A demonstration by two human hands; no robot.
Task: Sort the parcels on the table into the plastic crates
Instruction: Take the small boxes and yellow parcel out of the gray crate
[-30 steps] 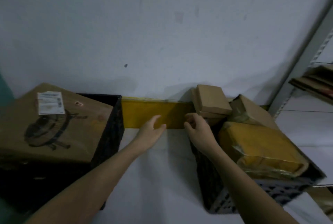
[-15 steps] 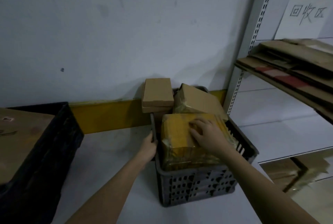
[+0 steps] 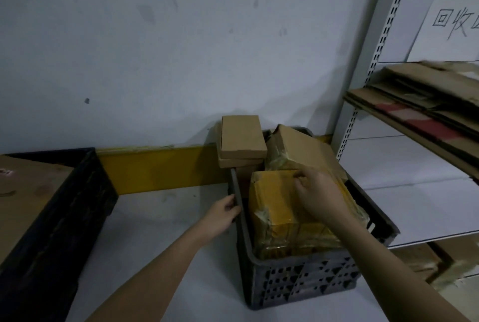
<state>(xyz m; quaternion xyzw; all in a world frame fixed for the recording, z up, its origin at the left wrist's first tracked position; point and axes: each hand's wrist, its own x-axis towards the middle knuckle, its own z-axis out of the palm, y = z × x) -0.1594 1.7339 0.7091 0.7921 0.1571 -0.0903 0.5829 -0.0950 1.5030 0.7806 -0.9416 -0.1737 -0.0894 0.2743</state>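
Two bare forearms rise from the bottom edge of the frame over a pale, dimly lit table [image 3: 145, 231]. Lower right of centre stands a grey plastic crate [image 3: 300, 280] with a perforated front wall, packed above its rim. The left hand [image 3: 220, 218] has its fingers curled around the crate's left rim. The right hand [image 3: 317, 196] lies on top of a yellow tape-wrapped parcel [image 3: 274, 220] that fills the near part of the crate, fingers bent and pinching at the parcel's far top edge.

Behind that parcel, in the far half of the crate, a brown cardboard box [image 3: 300, 153] leans tilted, its near end wrapped in clear tape. Just left of it, at the crate's far left corner, two flat cardboard boxes [image 3: 242, 137] are stacked, the upper one reaching up against the wall.

At the left edge of the frame sits a black crate [image 3: 64, 207], holding a large brown carton [image 3: 28, 192] whose flat top shows above the rim.

Along the back of the table runs a yellow strip [image 3: 160, 168], between the two crates. Above it a grey-white wall [image 3: 181, 49] with scuffs and a small dark mark fills the upper frame. At upper right a perforated metal shelf upright [image 3: 375, 57] carries a shelf of flattened cardboard sheets [image 3: 425, 104], with a handwritten paper sign [image 3: 451, 26] above them.
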